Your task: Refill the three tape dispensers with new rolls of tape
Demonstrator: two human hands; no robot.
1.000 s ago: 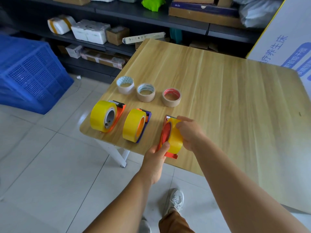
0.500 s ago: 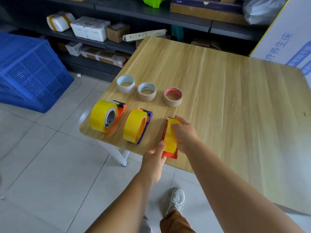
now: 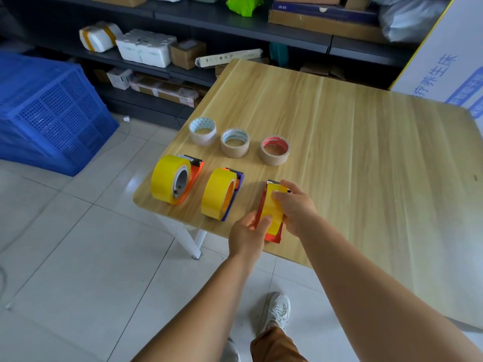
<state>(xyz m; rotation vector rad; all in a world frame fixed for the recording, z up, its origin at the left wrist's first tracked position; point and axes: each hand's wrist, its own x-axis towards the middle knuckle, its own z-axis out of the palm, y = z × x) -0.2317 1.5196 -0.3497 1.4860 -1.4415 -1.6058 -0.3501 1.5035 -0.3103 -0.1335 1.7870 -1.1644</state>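
Now both hands clasp the yellow roll [image 3: 273, 211] upright on the red dispenser [image 3: 271, 235]: left hand [image 3: 248, 235] nearer, right hand [image 3: 296, 205] beyond.

Yellow roll [image 3: 273, 209] turned edge-on in dispenser [image 3: 271, 237] — left hand [image 3: 249, 235] thumb now on it

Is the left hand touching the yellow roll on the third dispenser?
Touching. The head view shows the left hand with its thumb lying on the near face of the yellow roll, with no gap between them, while the right hand holds the roll's other side.
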